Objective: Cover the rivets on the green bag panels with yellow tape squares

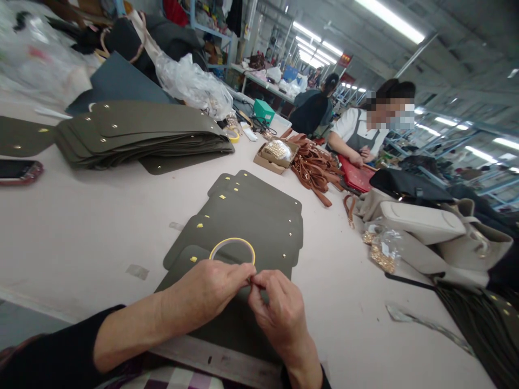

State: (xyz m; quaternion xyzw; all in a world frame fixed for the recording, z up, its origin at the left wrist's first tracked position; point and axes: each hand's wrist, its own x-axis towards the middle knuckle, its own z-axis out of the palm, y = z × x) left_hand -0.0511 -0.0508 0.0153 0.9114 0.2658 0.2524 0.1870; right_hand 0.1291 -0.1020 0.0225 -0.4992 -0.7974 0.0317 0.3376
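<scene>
My left hand (214, 286) is closed on a roll of yellow tape (232, 240), whose ring stands up beyond the fingers. Its fingertips meet those of my right hand (281, 302), which is pinched closed at the roll's edge; what lies in that pinch is too small to make out. Below both hands, dark olive flat panels (259, 213) overlap in a staggered row on the table. Small yellow tape bits (194, 259) stick along their left side, and little metal studs (284, 255) dot the right side.
A thick stack of olive panels (150, 129) lies at the back left, near a phone (18, 170). Brown straps (314, 165) lie beside a cardboard box (268, 163). Light bags (421, 221) crowd the right. A co-worker (360, 129) handles a red piece (356, 175) across the table.
</scene>
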